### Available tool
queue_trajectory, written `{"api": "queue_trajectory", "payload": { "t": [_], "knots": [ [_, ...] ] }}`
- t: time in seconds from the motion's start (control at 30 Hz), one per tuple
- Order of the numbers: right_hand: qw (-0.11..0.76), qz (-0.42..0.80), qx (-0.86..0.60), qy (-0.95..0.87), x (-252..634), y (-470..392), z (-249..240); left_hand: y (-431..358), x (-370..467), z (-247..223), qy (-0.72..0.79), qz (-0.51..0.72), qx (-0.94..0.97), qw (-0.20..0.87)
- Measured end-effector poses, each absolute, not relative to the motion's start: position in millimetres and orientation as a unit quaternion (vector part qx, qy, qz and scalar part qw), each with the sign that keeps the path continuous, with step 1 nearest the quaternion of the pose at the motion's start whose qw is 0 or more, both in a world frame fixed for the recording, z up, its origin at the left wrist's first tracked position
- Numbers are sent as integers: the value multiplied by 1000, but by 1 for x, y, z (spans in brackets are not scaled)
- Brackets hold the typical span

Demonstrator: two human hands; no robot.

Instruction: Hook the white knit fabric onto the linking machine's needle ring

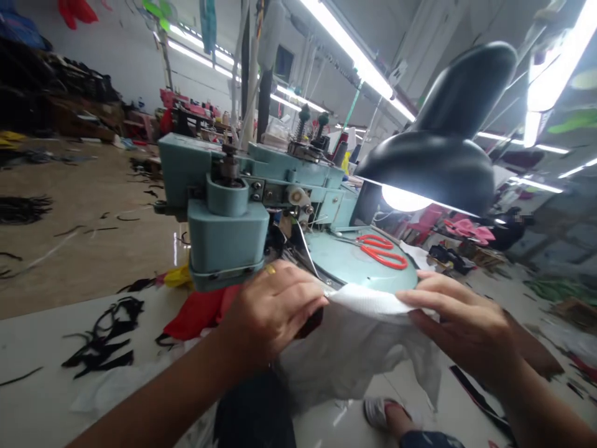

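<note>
A white ribbed cloth is stretched between my two hands at the front of a teal sewing machine. My left hand, with a gold ring, pinches its left end close under the machine head. The right end is pinched by my right hand, beside the round teal plate. Thin pale fabric hangs below the ribbed band. A narrow white strip runs down from the machine towards my left fingertips. Red-handled scissors lie on the plate.
A black lamp shines low over the plate at the right. Red fabric, a yellow piece and black strips lie on the white table at the left. A shoe shows below.
</note>
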State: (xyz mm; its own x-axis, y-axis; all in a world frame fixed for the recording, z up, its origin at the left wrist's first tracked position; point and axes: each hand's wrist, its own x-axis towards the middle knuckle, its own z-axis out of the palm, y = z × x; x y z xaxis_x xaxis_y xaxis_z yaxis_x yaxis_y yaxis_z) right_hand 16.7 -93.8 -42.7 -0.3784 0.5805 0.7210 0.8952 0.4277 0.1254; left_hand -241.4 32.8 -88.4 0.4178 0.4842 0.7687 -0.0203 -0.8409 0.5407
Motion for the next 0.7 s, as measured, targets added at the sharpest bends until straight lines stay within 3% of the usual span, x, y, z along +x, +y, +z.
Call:
{"api": "queue_trajectory", "payload": {
  "t": [0.13,0.2,0.27,0.4,0.7],
  "knots": [
    [291,-295,-441,-796,8,-97,-38,13,-223,-113,265,485,626,549],
    [286,-299,-434,-801,5,-99,-37,8,-211,-122,245,443,506,699],
    [286,-298,-430,-803,2,-102,-36,6,-202,-125,209,430,402,781],
    [284,-298,-433,-802,-2,-104,-38,6,-195,-122,171,414,296,844],
    [287,-311,-438,-793,-4,-103,-42,7,-193,-123,149,397,238,874]
  ]
}}
